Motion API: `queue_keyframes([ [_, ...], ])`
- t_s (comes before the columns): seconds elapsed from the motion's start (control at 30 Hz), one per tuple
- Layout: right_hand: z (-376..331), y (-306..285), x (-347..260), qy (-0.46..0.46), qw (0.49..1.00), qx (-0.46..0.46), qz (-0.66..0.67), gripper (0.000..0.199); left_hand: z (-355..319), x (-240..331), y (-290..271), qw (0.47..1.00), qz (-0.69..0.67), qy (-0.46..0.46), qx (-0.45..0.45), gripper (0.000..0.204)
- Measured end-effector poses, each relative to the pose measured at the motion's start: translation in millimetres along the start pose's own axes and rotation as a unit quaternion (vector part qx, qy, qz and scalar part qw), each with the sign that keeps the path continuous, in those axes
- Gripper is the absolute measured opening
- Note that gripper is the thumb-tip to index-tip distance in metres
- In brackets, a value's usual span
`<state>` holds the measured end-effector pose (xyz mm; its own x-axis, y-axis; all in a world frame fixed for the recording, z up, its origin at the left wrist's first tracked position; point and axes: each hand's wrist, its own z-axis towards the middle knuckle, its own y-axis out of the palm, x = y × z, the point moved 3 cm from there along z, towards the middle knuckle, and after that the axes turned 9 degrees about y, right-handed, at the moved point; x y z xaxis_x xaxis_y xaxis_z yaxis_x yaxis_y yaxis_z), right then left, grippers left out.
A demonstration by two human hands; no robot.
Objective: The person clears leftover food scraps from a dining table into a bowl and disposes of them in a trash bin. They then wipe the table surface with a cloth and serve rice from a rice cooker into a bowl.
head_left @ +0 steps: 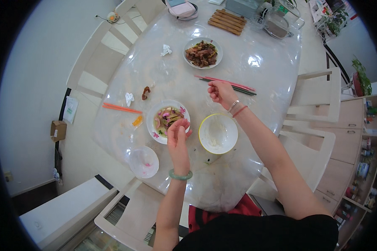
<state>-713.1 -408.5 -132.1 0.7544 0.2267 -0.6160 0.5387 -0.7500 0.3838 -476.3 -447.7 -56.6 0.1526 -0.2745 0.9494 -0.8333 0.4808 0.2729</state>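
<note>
My left hand point(179, 136), a green bangle on its wrist, hovers over the near right rim of a floral plate point(158, 109). Its fingers are loosely bent and apart, with nothing visible in them. Sliced food point(163, 117) in liquid lies on that plate. My right hand point(223, 94) is curled closed beside pink chopsticks point(243, 86) and dark chopsticks point(244, 90), covering part of the dark pair; nothing shows in its fingers. A yellow-rimmed white bowl point(230, 131), with pale residue inside, stands between my forearms. To the left sits a white bowl point(136, 167) with pink bits.
Farther back is a plate point(218, 58) of brown cooked meat. Orange chopsticks point(121, 108), crumpled tissues point(129, 99), a brown scrap point(145, 93) and an orange piece point(137, 121) lie at left. A wooden trivet point(227, 21) and glassware are at the back; chairs point(314, 96) surround the table.
</note>
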Motion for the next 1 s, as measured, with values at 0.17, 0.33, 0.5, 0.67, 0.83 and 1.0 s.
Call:
queue_keyframes([
  [0.17,78,16,-10,0.062,0.991,-0.042,0.112,0.023,-8,-10,-10,0.999,0.015,-0.028,0.012,0.029],
  [0.33,120,12,-13,0.071,0.977,-0.042,0.199,0.024,-18,-17,-18,0.998,0.019,-0.061,0.029,0.033],
  [0.5,122,8,-31,0.017,0.986,0.055,0.159,0.024,-22,-24,-22,0.995,0.006,-0.088,0.048,0.033],
  [0.67,110,-18,-46,0.042,0.991,0.078,0.105,0.025,-25,-22,-27,0.995,0.004,-0.086,0.048,0.034],
  [0.83,116,-37,-49,0.066,0.992,0.045,0.098,0.025,-30,-30,-29,0.994,0.004,-0.100,0.038,0.034],
  [1.0,89,-36,-36,0.042,0.997,0.047,0.041,0.027,-34,-36,-29,0.995,0.019,-0.094,0.028,0.033],
])
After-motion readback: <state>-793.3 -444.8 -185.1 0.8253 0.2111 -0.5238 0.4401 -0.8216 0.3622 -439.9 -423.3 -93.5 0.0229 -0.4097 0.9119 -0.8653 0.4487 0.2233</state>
